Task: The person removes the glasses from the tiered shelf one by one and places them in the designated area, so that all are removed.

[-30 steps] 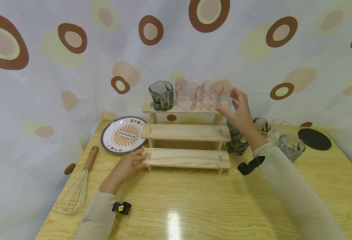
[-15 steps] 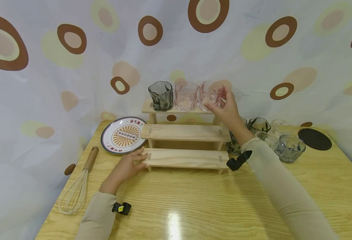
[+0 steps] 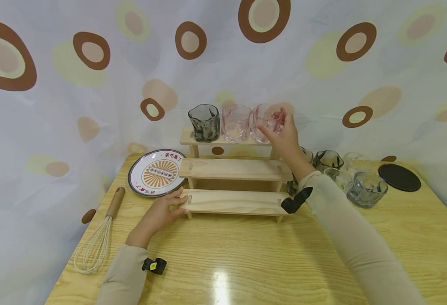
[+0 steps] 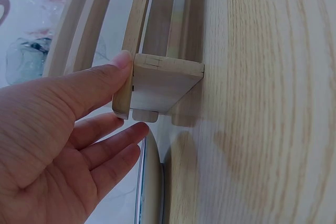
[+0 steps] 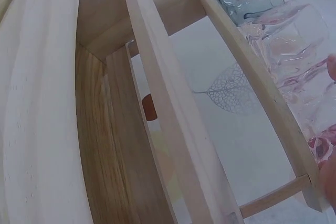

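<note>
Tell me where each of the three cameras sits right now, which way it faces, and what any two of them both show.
Head: worn on the head, facing forward and down over the yellow wooden table at the three-tier pale wooden rack; both sleeved arms show, the right hand gripping the rightmost pink ribbed glass.
Left wrist: low at the table, facing the rack's bottom-step end; the left hand touches it.
Right wrist: below the rack, facing up through its steps; only fingertips show.
Shared: head and right wrist both show the dark grey glass and the pink glasses.
</note>
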The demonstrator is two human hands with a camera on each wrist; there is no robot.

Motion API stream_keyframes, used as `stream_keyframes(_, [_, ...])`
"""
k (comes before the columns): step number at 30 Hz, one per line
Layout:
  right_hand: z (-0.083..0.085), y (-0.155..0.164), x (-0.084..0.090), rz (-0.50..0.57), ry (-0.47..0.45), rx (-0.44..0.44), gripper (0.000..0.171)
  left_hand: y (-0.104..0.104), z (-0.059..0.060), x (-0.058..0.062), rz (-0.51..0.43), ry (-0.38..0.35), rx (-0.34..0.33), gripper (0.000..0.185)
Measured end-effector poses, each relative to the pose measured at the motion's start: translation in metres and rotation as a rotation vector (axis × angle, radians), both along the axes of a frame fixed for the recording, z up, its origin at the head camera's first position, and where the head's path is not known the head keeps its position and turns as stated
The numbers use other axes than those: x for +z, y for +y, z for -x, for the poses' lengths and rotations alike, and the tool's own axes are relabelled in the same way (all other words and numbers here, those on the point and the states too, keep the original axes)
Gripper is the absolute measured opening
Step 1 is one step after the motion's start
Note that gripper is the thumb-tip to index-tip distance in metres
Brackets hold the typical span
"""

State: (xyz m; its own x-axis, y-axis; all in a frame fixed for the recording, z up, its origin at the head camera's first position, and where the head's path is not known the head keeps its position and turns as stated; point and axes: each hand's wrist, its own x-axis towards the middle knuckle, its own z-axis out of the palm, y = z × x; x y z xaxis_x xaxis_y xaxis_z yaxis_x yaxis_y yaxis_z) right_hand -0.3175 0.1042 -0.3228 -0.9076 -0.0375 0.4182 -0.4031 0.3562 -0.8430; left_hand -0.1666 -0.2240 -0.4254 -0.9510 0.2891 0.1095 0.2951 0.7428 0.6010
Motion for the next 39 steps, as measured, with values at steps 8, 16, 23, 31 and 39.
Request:
stream_keyframes(8, [0.000, 0.006, -0.002, 0.051, -0.003, 0.004, 0.068, 0.003, 0.000, -0.002, -0.006, -0.009, -0.009, 0.046])
stream_keyframes(16, [-0.012, 0.018, -0.001, 0.110, 0.016, 0.000, 0.073, 0.006, 0.000, -0.002, -0.005, 0.001, -0.018, 0.045])
stream_keyframes(23, [-0.028, 0.046, -0.005, 0.172, 0.038, 0.014, 0.070, 0.006, 0.001, 0.000, 0.009, 0.004, -0.013, 0.046])
stream_keyframes(31, [-0.057, 0.081, -0.002, 0.298, 0.025, 0.024, 0.070, 0.003, 0.001, 0.002, 0.017, 0.006, -0.009, 0.045])
stream_keyframes(39, [-0.092, 0.108, -0.022, 0.403, -0.026, 0.024, 0.067, 0.001, 0.001, -0.001, 0.014, 0.012, -0.001, 0.045])
